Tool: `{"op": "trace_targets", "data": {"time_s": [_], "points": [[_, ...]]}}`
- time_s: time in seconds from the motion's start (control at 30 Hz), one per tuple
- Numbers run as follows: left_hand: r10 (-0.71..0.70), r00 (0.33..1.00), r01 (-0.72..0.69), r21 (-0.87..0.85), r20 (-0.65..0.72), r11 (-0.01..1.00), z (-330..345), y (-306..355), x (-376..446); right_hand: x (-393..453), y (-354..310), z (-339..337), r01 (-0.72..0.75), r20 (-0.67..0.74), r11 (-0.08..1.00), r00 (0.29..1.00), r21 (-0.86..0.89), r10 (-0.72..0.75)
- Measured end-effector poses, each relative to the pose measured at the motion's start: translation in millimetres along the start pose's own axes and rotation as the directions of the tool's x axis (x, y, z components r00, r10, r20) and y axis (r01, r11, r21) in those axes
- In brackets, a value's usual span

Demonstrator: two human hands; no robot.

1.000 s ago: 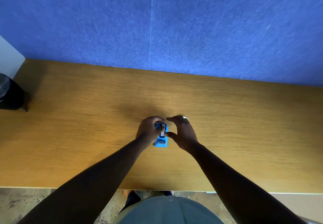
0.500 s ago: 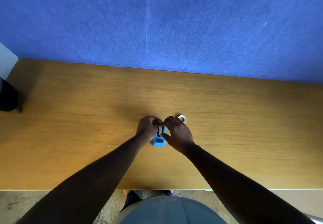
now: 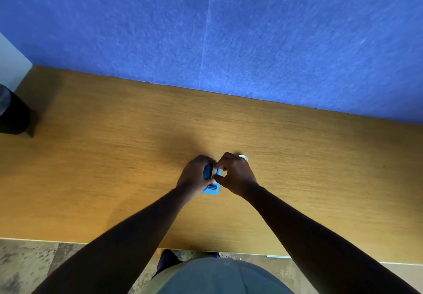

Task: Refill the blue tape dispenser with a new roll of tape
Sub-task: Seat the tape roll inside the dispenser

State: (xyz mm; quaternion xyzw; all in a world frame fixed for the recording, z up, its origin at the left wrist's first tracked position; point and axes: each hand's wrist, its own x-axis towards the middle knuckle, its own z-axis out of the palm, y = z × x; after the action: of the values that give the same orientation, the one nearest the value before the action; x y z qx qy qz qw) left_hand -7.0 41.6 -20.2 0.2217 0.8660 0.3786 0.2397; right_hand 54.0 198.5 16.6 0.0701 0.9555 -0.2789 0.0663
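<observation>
A small blue tape dispenser (image 3: pixel 211 188) stands on the wooden desk (image 3: pixel 114 167) near its middle. My left hand (image 3: pixel 194 175) wraps around the dispenser's left side and holds it. My right hand (image 3: pixel 235 175) is on the dispenser's right, thumb and forefinger pinched on something pale at the top of the dispenser, probably its core or tape. A white tape roll (image 3: pixel 243 157) lies on the desk just behind my right hand, mostly hidden by it.
A blue felt partition (image 3: pixel 229 41) rises along the desk's far edge. A black cylindrical object (image 3: pixel 11 115) stands at the far left edge. The desk's near edge runs just in front of my body.
My right hand has closed in over the top of the dispenser and pinches at it; the white roll behind it is more hidden than half a second ago. My left hand keeps its grip.
</observation>
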Motion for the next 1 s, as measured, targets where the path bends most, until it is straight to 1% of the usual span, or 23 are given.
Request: {"op": "trace_targets", "data": {"time_s": [0.07, 0.2, 0.37, 0.5, 0.77, 0.9, 1.0], "points": [[-0.003, 1.0, 0.003, 0.002, -0.016, 1.0, 0.3, 2.2, -1.2, 5.0, -1.6, -5.0, -0.003, 0.039, 0.999, 0.999, -0.035, 0.004], [-0.03, 0.999, 0.03, -0.001, -0.019, 1.0, -0.3, 3.5, -1.7, 14.9, -8.0, -14.8, 0.056, 0.116, 0.981, 0.993, -0.185, -0.034], [-0.045, 0.999, 0.045, 0.01, -0.023, 0.999, -1.6, 6.1, -0.4, 26.0, -15.5, -27.0, 0.107, 0.224, 0.955, 0.973, -0.276, -0.044], [-0.052, 0.998, 0.052, 0.02, -0.027, 0.998, -0.1, 6.0, 0.2, 32.6, -18.5, -33.1, 0.102, 0.269, 0.958, 0.963, -0.267, -0.028], [-0.074, 0.997, 0.075, 0.02, -0.019, 0.997, -0.5, 6.6, 0.3, 39.7, -20.5, -38.5, 0.19, 0.323, 0.938, 0.942, -0.289, -0.091], [-0.08, 0.996, 0.081, 0.022, -0.024, 0.996, -0.7, 7.7, 0.2, 40.4, -18.5, -42.2, 0.18, 0.34, 0.952, 0.936, -0.247, -0.089], [-0.081, 0.996, 0.082, 0.015, -0.025, 0.997, -1.3, 7.8, 0.3, 36.3, -17.1, -44.9, 0.203, 0.355, 0.95, 0.928, -0.236, -0.11]]}}
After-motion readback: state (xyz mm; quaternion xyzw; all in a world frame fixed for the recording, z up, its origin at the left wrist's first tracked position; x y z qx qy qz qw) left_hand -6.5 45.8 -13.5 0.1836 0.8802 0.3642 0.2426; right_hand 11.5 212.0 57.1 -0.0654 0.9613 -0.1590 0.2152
